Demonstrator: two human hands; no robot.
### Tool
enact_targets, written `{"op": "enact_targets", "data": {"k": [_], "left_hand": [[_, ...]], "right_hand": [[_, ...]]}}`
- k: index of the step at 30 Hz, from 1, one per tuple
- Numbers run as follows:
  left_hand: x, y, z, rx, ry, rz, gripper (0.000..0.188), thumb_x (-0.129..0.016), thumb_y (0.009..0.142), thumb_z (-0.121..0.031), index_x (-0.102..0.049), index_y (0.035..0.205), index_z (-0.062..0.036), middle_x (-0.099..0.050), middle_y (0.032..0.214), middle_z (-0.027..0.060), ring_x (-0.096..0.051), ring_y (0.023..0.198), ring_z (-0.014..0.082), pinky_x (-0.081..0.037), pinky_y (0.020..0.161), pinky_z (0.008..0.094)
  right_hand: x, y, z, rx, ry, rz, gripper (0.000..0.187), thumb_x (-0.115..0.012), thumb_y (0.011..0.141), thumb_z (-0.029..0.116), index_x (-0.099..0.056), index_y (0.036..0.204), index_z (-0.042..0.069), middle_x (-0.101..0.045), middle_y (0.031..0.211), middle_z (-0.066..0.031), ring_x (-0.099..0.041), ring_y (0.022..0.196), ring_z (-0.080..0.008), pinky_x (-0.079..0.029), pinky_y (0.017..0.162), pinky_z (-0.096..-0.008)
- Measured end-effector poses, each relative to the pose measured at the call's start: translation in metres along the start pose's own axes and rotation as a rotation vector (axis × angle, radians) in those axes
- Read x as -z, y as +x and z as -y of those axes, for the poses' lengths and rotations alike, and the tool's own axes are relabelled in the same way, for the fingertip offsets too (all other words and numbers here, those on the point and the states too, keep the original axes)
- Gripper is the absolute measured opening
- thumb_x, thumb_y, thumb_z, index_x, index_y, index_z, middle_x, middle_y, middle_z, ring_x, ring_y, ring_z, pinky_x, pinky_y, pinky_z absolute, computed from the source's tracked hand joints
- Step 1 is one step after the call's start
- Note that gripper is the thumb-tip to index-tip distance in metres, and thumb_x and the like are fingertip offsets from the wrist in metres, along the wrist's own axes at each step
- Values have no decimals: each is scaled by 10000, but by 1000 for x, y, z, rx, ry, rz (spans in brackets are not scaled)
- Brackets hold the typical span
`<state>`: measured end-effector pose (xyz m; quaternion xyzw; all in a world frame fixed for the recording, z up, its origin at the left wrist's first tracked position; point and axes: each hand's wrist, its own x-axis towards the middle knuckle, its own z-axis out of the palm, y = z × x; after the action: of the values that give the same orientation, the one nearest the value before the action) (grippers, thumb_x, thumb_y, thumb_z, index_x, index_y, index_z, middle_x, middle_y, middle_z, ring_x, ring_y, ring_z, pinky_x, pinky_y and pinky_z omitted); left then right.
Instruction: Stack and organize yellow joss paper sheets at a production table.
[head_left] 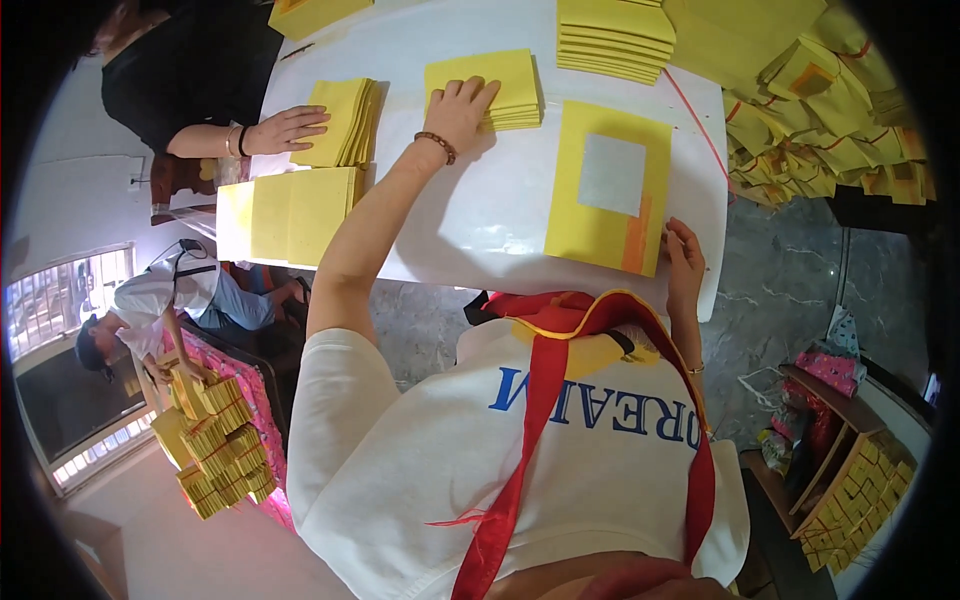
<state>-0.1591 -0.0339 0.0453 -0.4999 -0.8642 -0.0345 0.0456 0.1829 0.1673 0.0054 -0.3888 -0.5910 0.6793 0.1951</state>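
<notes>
My left hand (462, 112) rests with its fingers spread on a small stack of folded yellow paper (505, 75) in the middle of the white table. Beside the near right corner of the table is my right hand (685, 262), its fingers loosely curled and apart, with nothing visible in them. Just left of it lies a flat yellow paper sheet (570, 190) bearing a silver square (612, 174) and an orange strip (637, 240). A co-worker's hand (288, 130) touches another folded yellow stack (345, 105) at the left.
More yellow paper stacks stand on the white table (440, 235), at its far edge (615, 38) and left corner (300, 215). Bundled yellow paper (800, 145) is heaped at the right. Behind on the left, another person (180, 290) handles yellow bundles (220, 440). A wooden shelf (800, 480) stands lower right.
</notes>
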Motion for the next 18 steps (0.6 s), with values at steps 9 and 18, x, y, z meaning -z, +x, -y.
{"op": "enact_targets", "data": {"k": [9,18], "left_hand": [[14,2,-4,5,93,-3,693,-685,672,-222,-397,1303,-209,-399,1308,78,-393,1170,300,-344,914,460],[29,-27,-91,-310,-314,-89,442,-679,729,-218,-550,1135,-97,-534,1123,134,-496,1032,298,-412,817,397]], "right_hand": [[-6,9,5,264,-191,-41,296,-551,880,120,-559,1166,45,-571,1128,-64,-535,979,-123,-410,842,-250],[-15,13,11,407,-432,-28,266,-622,812,151,-619,1068,76,-625,1024,-67,-547,947,-188,-422,820,-298]]}}
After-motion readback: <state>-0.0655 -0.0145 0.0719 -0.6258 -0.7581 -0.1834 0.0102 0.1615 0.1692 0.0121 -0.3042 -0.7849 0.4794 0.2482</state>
